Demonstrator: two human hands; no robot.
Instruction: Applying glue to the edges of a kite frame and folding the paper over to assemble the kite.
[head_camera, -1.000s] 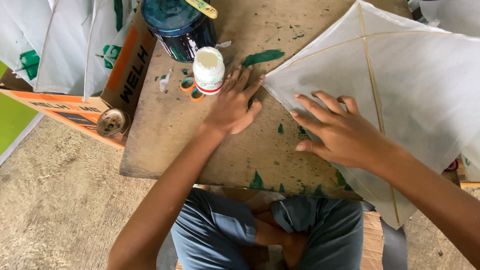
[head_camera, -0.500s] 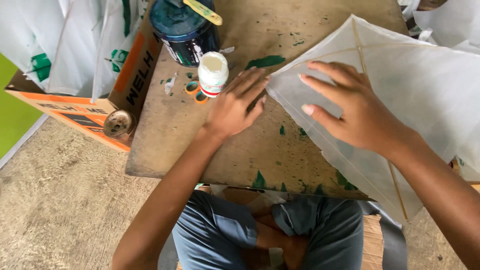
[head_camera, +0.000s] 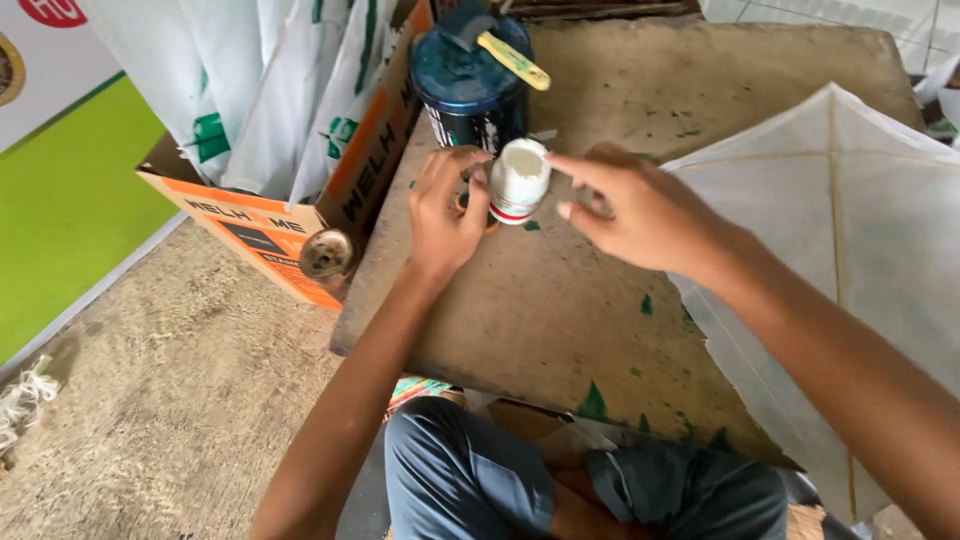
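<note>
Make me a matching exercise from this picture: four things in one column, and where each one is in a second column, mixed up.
Things:
1. small white jar
2. dark blue tin
3. white paper kite
4. orange cardboard box

Places:
A. off the board's left edge
B. on the board's right side
C. between the left hand and right hand
D. at the board's far edge, behind the jar

Pairs: 1-C, 2-D, 3-B, 4-A

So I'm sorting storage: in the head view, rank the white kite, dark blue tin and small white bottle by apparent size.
1. White kite, largest, partly cut off.
2. Dark blue tin.
3. Small white bottle, smallest.
</note>
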